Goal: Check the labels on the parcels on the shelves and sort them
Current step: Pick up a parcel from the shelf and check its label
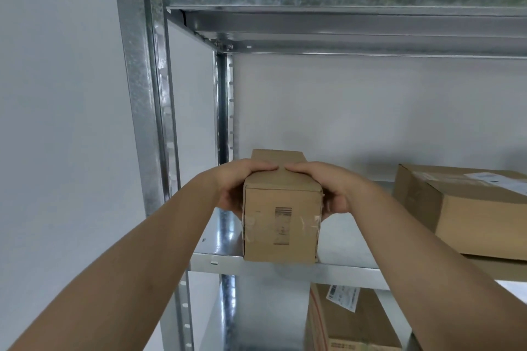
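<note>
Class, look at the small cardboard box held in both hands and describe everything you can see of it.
The small cardboard box is plain brown, longer than wide, its end facing the camera. That end bears a dark printed barcode-like mark and clear tape. It sits at the metal shelf's front edge, near the left upright. The left hand and right hand grip its sides, fingers curled over the top.

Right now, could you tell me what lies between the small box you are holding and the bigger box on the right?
Only bare metal shelf between the small cardboard box and the large cardboard box, per the head view.
</note>
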